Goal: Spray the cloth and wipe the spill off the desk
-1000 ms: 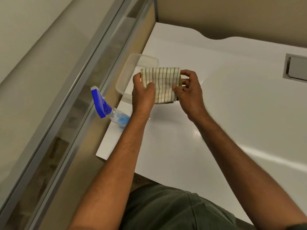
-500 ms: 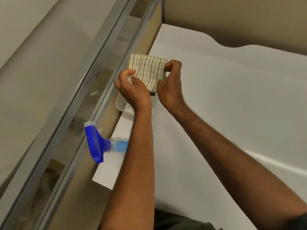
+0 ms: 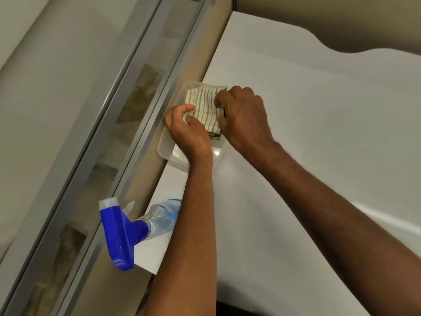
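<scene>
Item 1. Forearms: two bare forearms are reaching up from the bottom edge of the view, the left one crossing over the near left corner of the worktop (image 3: pixel 319 156), a white, glossy surface with a curved far edge.

Item 2. Spray bottle (image 3: pixel 145 221): clear body with a blue trigger head, standing at the near left edge of the worktop. Its head is pointing out past the edge toward a glass partition (image 3: pixel 109 124). The left forearm is covering part of the bottle's body.

Item 3. Tray (image 3: pixel 164 147): shallow, translucent plastic, sitting along the left edge of the worktop, farther back than the bottle and just beside the partition.

Item 4. Left hand (image 3: pixel 189 131): hovering over the tray, its fingers (image 3: pixel 182 109) curled and pinching the near left corner of the cloth.

Item 5. Right hand (image 3: pixel 243 117): lying just beside the left hand, knuckles up, its fingers (image 3: pixel 222 100) bent and pinching the right edge of the cloth.

Item 6. Cloth (image 3: pixel 204 106): cream with thin green stripes, folded into a thick pad, held between both hands over the far half of the tray. Whether its underside is touching the tray cannot be told.

Item 7. Partition and wall: the framed glass panel is running diagonally along the worktop's left side; a beige wall is standing behind the far edge.
</scene>
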Available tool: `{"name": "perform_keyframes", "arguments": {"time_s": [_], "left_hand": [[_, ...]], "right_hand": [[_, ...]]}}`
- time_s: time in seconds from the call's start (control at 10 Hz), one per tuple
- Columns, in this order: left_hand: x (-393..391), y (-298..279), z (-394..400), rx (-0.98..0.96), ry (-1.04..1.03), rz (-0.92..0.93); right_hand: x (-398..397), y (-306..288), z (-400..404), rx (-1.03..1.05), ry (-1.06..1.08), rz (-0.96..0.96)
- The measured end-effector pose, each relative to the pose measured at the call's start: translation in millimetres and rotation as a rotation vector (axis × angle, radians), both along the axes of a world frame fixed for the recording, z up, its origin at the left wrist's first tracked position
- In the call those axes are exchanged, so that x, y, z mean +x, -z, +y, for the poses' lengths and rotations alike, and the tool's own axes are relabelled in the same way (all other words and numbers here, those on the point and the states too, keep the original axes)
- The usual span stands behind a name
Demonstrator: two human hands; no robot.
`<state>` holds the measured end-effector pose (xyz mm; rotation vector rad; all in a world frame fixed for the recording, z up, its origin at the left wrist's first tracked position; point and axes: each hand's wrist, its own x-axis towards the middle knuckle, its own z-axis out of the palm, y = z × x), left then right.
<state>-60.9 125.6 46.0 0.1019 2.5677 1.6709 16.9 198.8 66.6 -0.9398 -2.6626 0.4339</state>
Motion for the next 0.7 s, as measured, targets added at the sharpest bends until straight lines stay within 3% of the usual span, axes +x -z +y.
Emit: {"name": "perform_keyframes", "arguments": {"time_s": [0.1, 0.3, 0.4, 0.6, 0.7], "left_hand": [[-5, 8, 1, -0.036, 0.037, -0.009], [-10, 20, 1, -0.194, 0.181, -0.077], [-11, 23, 1, -0.217, 0.233, -0.108], [-5, 7, 0, -0.293, 0.280, -0.069], [9, -5, -3, -0.292, 0.300, 0.002]], "right_hand": [[-2, 11, 4, 0.102, 0.006, -0.107], [-2, 22, 3, 0.097, -0.021, -0.306], [-2, 24, 2, 0.081, -0.010, -0.316], [4, 17, -6, 0.015, -0.018, -0.240], [20, 12, -17, -0.008, 0.043, -0.044]]}}
